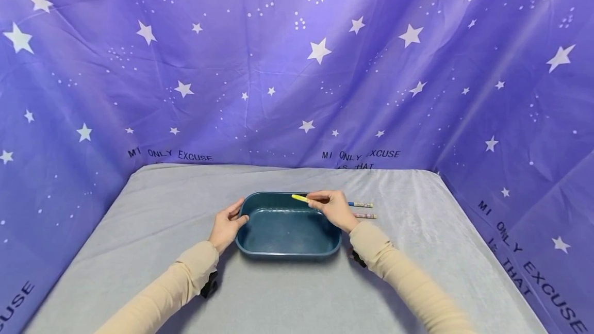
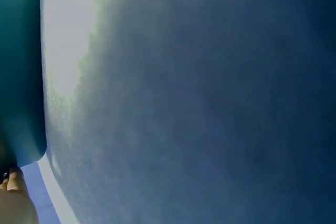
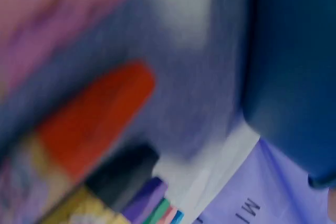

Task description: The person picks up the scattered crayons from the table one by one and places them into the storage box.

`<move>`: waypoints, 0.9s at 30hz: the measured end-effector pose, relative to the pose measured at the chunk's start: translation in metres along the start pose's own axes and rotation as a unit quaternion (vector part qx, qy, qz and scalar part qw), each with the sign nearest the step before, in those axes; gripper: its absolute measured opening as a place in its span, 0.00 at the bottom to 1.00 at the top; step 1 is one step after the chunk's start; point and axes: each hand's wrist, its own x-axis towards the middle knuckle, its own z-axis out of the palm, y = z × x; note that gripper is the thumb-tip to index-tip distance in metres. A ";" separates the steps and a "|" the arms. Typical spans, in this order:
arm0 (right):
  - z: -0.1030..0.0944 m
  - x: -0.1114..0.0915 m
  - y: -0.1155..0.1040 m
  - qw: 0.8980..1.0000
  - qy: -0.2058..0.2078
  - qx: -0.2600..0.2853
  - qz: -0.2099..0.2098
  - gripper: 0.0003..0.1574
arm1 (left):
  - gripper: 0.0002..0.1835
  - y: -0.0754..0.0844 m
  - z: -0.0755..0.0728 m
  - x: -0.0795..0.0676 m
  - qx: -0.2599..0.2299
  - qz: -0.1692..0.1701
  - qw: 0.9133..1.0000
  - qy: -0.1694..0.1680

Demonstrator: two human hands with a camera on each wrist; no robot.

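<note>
A dark teal plastic basin (image 1: 290, 231) stands on the grey cloth in the head view. My left hand (image 1: 226, 227) grips its left end, thumb over the rim and fingers along the outside. Above the basin's back right part, my right hand (image 1: 333, 209) pinches a yellow marker (image 1: 299, 198), whose yellow end points left. Just right of that hand lie a blue marker (image 1: 360, 204) and a pink one (image 1: 365, 216), partly hidden by it. The right wrist view shows several capped markers in a row, among them a red-orange one (image 3: 100, 114) and a black one (image 3: 123, 177).
A wrinkled grey cloth (image 1: 287, 298) covers the table. Purple curtains (image 1: 260, 66) with white stars and printed lettering hang behind it and at both sides. The left wrist view shows mostly cloth, with the basin's outer wall (image 2: 18, 77) at its left edge.
</note>
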 end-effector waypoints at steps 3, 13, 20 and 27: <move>0.006 -0.001 0.000 1.000 -0.005 -0.003 0.008 0.13 | 0.31 0.001 0.001 0.000 -0.003 0.001 1.000 -0.003; 0.029 -0.008 -0.006 0.994 -0.072 -0.077 -0.028 0.11 | 0.31 0.001 0.001 0.001 -0.004 -0.012 1.000 -0.002; 0.036 -0.009 -0.003 0.991 -0.062 -0.114 -0.037 0.10 | 0.32 0.001 0.001 0.001 -0.002 -0.010 1.000 -0.004; 0.037 -0.009 -0.001 0.994 -0.039 -0.096 -0.022 0.12 | 0.31 0.000 0.001 0.000 -0.005 -0.010 1.000 -0.006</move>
